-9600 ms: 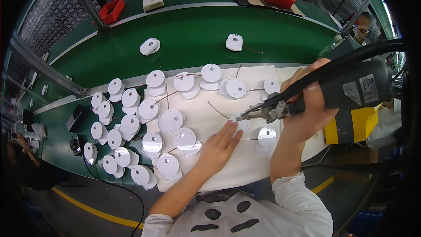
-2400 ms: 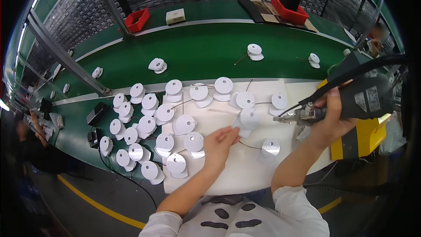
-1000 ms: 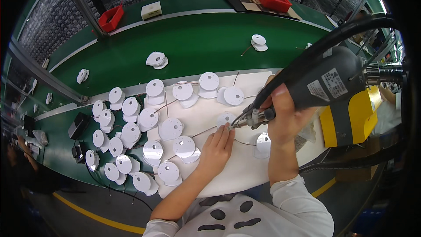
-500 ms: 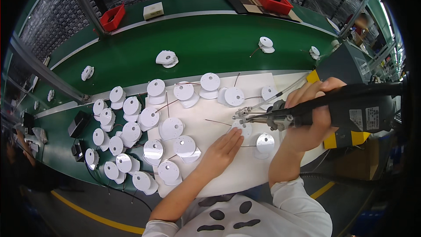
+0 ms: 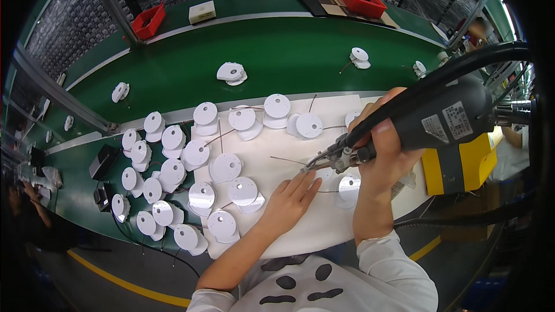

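Observation:
My right hand (image 5: 386, 153) is wrapped round a dark grey power screwdriver (image 5: 448, 117) with a thick black hose. Its metal nozzle points down and left, close to the fingertips of my left hand (image 5: 291, 203). Those fingers lie stretched out against the edge of a round white part (image 5: 328, 179), which the nozzle and my right hand partly cover. Whether the tip touches the part is hidden. Just to the right sits another white disc-topped part (image 5: 349, 188). Several like it, with thin brown wires, stand on the left, such as the white part (image 5: 243, 191).
A pale mat (image 5: 312, 228) covers the bench before me. Beyond it, a green conveyor belt (image 5: 289, 52) carries spaced white parts. A yellow and grey machine (image 5: 457, 164) stands at right. Red bins (image 5: 148, 21) and a small box (image 5: 202, 13) sit on the far shelf.
The screwdriver has swung, its rear end rising and its nozzle shifting slightly down and left. My right hand moved left with it. White parts on the belt slid right; my left hand stayed nearly still.

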